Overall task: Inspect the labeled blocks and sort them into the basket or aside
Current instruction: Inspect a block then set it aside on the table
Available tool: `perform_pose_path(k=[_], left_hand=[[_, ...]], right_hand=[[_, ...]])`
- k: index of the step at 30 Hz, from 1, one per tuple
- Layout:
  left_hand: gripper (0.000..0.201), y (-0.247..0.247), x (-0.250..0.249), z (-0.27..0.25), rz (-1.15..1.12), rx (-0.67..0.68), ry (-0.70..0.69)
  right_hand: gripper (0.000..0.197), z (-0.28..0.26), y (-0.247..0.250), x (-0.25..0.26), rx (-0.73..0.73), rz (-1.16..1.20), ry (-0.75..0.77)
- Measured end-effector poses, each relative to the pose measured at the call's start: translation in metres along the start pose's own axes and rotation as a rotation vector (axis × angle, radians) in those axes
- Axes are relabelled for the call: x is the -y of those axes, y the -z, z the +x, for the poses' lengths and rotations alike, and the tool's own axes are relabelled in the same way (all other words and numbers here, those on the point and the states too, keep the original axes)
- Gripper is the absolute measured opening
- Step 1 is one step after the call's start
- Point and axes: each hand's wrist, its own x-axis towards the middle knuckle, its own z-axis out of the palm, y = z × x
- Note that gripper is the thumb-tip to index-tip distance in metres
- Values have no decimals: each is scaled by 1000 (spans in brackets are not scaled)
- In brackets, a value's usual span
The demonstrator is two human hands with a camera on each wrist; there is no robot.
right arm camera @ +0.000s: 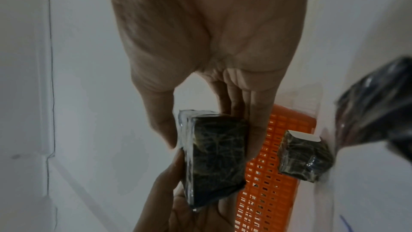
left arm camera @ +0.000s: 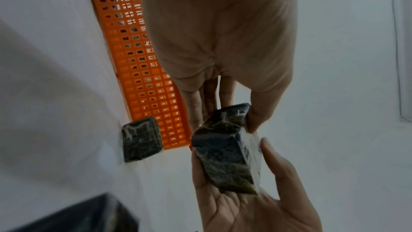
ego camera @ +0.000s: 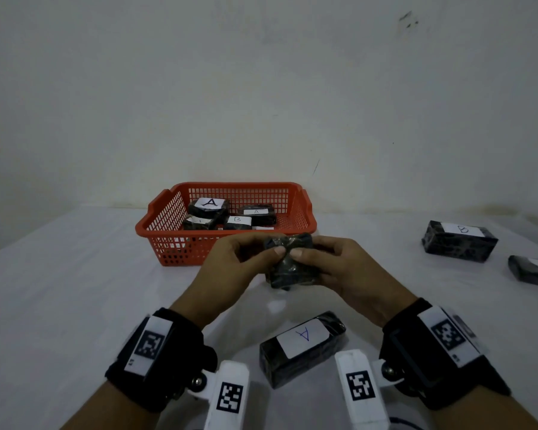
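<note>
Both hands hold one black plastic-wrapped block (ego camera: 289,263) up above the table, just in front of the orange basket (ego camera: 174,240). My left hand (ego camera: 246,259) grips its left side with the thumb on top. My right hand (ego camera: 333,263) grips the right side the same way. No label shows on the held block (left arm camera: 225,151) in any view; the right wrist view shows its dark crinkled faces (right arm camera: 216,156). In the basket lie several black blocks, with labels A (ego camera: 210,203), A (ego camera: 257,211) and B (ego camera: 237,220) readable.
A block labelled A (ego camera: 302,346) lies on the white table between my wrists. A block labelled B (ego camera: 460,243) sits at the right, with another dark block (ego camera: 531,271) at the right edge. The wall stands close behind the basket.
</note>
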Motion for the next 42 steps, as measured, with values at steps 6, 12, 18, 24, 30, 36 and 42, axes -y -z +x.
perform_pose_path(k=[6, 12, 18, 24, 30, 36, 42], left_hand=[[40, 4, 1, 1, -52, 47, 40], [51, 8, 1, 0, -60, 30, 1], [57, 5, 3, 1, -113, 32, -42], [60, 9, -1, 1, -70, 67, -13], [51, 9, -1, 1, 9, 41, 65], [44, 9, -2, 1, 24, 12, 57], [46, 10, -3, 2, -4, -31, 52]], right_hand=[[30, -2, 5, 2, -75, -110, 50], [37, -1, 3, 2, -10, -54, 50], [41, -4, 0, 7, -22, 217, -130], [45, -2, 1, 5, -10, 201, -55], [49, 2, 6, -4, -50, 23, 66], [44, -1, 3, 3, -35, 11, 60], [45, 0, 3, 1, -8, 2, 56]])
